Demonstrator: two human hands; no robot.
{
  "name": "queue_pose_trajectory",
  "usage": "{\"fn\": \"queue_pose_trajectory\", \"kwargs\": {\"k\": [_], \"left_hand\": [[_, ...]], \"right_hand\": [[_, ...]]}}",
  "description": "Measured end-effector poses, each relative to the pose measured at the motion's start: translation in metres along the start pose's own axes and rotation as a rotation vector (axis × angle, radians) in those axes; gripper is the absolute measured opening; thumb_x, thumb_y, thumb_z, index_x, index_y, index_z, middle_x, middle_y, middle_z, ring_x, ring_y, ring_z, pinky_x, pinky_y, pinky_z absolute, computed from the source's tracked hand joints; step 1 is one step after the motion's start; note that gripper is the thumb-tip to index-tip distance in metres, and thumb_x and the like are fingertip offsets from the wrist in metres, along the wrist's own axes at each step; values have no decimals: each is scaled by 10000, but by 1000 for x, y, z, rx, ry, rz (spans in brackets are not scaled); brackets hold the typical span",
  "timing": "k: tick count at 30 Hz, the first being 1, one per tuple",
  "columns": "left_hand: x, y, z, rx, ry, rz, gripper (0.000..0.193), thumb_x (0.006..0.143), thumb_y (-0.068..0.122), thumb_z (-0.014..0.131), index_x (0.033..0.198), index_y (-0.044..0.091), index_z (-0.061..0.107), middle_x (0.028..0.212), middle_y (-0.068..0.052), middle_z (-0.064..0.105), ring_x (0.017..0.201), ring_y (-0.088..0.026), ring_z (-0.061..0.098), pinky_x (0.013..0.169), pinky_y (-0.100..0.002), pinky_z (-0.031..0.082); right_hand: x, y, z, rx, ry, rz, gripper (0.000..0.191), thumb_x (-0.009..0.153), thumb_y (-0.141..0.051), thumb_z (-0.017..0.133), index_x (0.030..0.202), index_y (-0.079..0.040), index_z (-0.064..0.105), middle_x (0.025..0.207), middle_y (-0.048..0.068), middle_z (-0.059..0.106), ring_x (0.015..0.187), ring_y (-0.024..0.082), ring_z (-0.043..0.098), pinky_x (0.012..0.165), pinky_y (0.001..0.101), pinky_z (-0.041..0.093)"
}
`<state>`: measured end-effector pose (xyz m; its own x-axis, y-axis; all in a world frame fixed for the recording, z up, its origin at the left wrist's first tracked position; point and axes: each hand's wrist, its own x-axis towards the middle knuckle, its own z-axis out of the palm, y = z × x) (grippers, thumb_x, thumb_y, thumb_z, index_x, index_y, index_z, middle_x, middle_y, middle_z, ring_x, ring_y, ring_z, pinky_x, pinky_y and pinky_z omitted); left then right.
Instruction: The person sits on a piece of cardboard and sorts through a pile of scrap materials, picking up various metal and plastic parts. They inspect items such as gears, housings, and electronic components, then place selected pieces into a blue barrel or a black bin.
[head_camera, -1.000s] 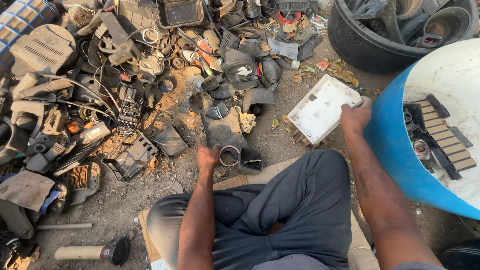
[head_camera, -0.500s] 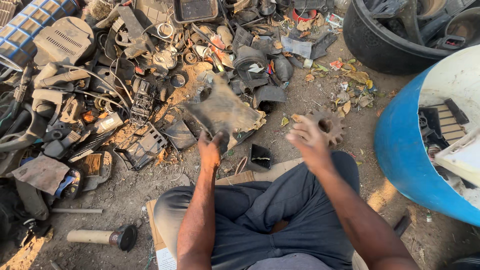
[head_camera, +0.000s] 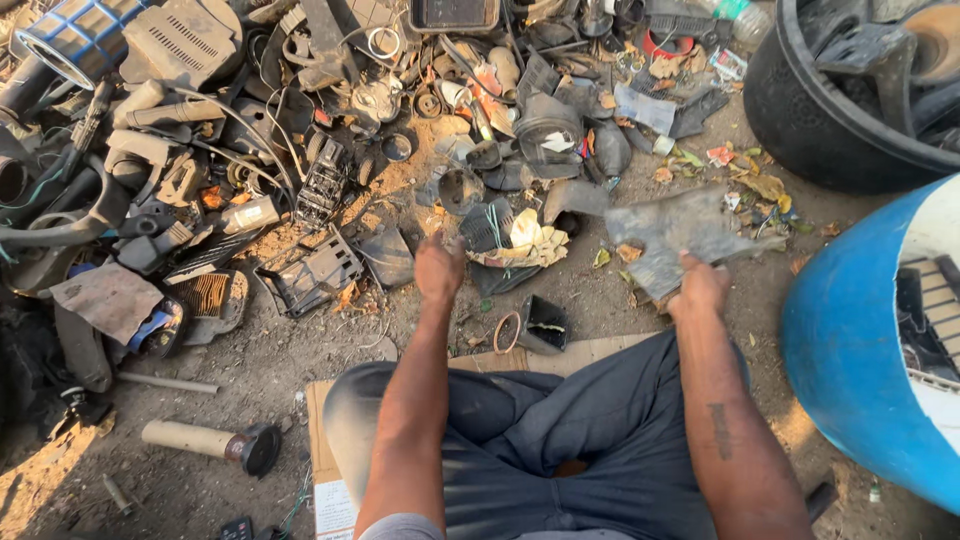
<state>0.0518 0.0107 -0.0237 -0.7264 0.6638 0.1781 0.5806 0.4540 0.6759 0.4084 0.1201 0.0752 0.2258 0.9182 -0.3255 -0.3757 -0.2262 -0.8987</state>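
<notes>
Dirt ground (head_camera: 250, 370) buried in scrap (head_camera: 300, 150) upper left, right hand (head_camera: 700, 290) pinching a grey panel (head_camera: 680, 235), left hand (head_camera: 440, 270) loosely curled, holding nothing.

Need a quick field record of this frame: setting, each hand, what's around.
setting: person seated on flattened cardboard on dirt ground, facing a heap of scrap plastic parts
left hand: stretched toward the heap, holds nothing visible; whether its grip is open or closed cannot be told
right hand: grips a flat dusty grey plastic panel, lifted off the ground
right side: blue barrel holding sorted pieces
top right: black tub with dark parts
near left: tube with black end cap
</notes>
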Motion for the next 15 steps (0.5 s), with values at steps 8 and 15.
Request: {"fn": "queue_pose_trajectory", "kwargs": {"k": [8, 15], "left_hand": [[0, 65, 23, -230, -210, -100, 294, 936, 136, 654, 1195, -2, 650, 1114, -214, 719, 982, -388, 720, 865, -460, 589], [-20, 39, -78, 61, 273, 840, 193, 836, 1, 652, 986, 33, 535, 1192, -231, 640, 1119, -417, 684, 990, -570, 562]], "right_hand": [[5, 39, 25, -180, -216, -103, 414, 898, 73, 667, 1302, 18, 594, 1205, 118, 686, 1041, 229, 662, 926, 373, 528], [8, 50, 41, -159, -229, -131, 359, 892, 71, 694, 1232, 19, 590, 1150, 108, 686, 991, 194, 649, 896, 353, 530]]}}
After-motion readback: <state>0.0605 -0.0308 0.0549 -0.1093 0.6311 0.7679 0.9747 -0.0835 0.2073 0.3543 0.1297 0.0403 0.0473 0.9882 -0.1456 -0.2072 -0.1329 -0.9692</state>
